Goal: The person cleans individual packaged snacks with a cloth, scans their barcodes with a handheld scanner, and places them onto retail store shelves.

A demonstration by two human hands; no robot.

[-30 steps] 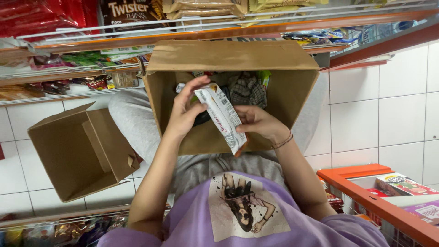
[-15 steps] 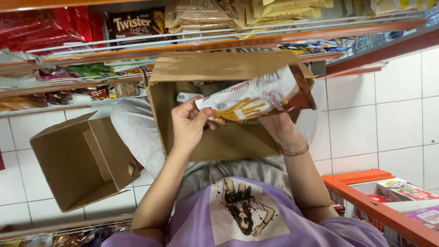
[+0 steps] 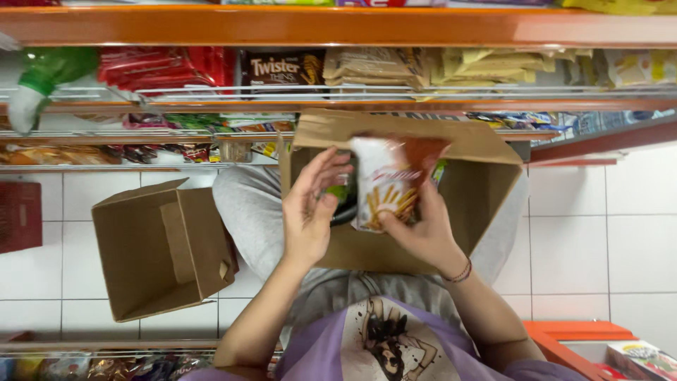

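My right hand (image 3: 422,233) grips a white and red snack packet (image 3: 388,180) with stick-shaped biscuits printed on it, held upright over an open cardboard box (image 3: 486,190) resting on my lap. My left hand (image 3: 310,212) hovers just left of the packet with its fingers spread, touching nothing that I can make out. More packets lie dark and half hidden inside the box behind my hands.
A second, empty cardboard box (image 3: 162,247) lies on the white tiled floor to my left. Orange shop shelves (image 3: 338,28) with wire rails hold snack bags ahead. A red basket (image 3: 20,215) sits far left, and an orange crate (image 3: 599,346) with packets at lower right.
The packet has turned from lying sideways to standing upright in my right hand. My left hand has let go of it and opened. The view has tilted up toward the shelves.
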